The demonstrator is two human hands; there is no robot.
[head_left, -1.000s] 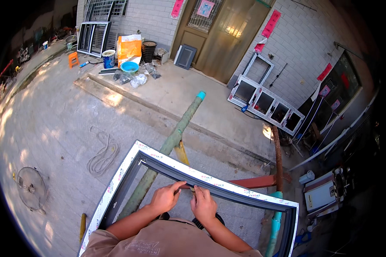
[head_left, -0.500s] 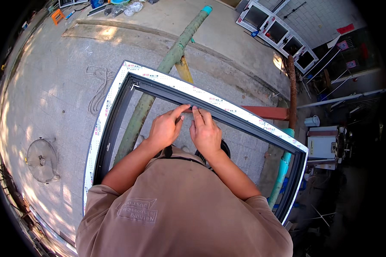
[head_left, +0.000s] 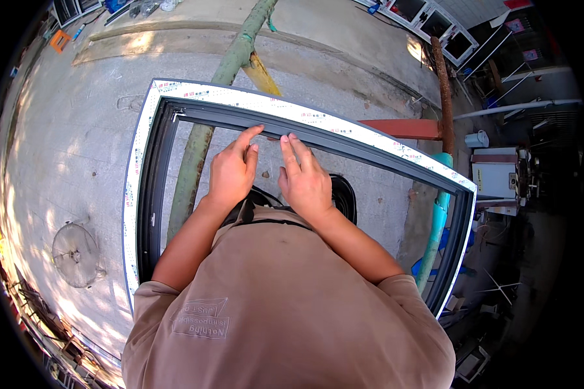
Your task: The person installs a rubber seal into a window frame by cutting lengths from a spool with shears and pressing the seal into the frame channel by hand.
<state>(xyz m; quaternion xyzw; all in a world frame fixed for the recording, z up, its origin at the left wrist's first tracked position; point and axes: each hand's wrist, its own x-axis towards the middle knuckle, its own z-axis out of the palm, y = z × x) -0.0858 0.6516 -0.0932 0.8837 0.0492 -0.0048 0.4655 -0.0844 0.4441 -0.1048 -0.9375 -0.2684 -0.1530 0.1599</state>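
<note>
A large dark grey window frame (head_left: 240, 117) lies in front of me, its outer faces covered in white printed protective film (head_left: 207, 94). At the inner groove of its far bar, my left hand (head_left: 230, 174) has the index finger stretched to the dark profile and the thumb held apart. Just right of it, my right hand (head_left: 306, 187) rests the tips of its extended index and middle fingers against the same bar. Neither hand visibly grips anything; a thin strip under the fingertips cannot be made out. A black coil (head_left: 345, 200) shows below the frame opening, beside my right wrist.
A green pole (head_left: 194, 165) and a teal-wrapped pole (head_left: 435, 236) run beneath the frame. A red beam (head_left: 399, 128) joins a rusty post (head_left: 442, 91) beyond it. On the floor at left stands a round fan (head_left: 76, 255); several white-framed windows (head_left: 435, 24) lean far right.
My fingertips, close together before, are now a little apart and slightly farther right along the far bar. The whole view has shifted, with the frame's far corner higher and farther left.
</note>
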